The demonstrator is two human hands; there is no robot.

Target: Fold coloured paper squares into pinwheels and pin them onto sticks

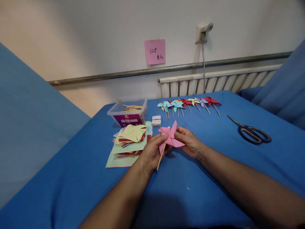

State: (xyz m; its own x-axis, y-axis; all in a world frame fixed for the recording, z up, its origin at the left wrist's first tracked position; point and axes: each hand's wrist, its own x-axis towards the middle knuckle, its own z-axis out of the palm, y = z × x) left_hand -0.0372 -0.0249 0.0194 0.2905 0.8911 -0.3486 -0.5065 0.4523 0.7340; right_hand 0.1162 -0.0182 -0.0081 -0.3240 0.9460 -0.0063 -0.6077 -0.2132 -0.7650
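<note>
Pinwheel [172,138] of pink paper is held up over the blue cloth [214,184], right of the paper pile [132,133]. From where I stand, the left hand [152,150] pinches it near its centre; the right hand [192,143], fingers curled nearly closed, grips a blade [174,128]. Pressing hard could crease it; tugging sideways might tear it.

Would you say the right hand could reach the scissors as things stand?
Probably yes: only blue cloth lies between the right hand and the scissors, though that hand is touching the pink pinwheel.
</note>
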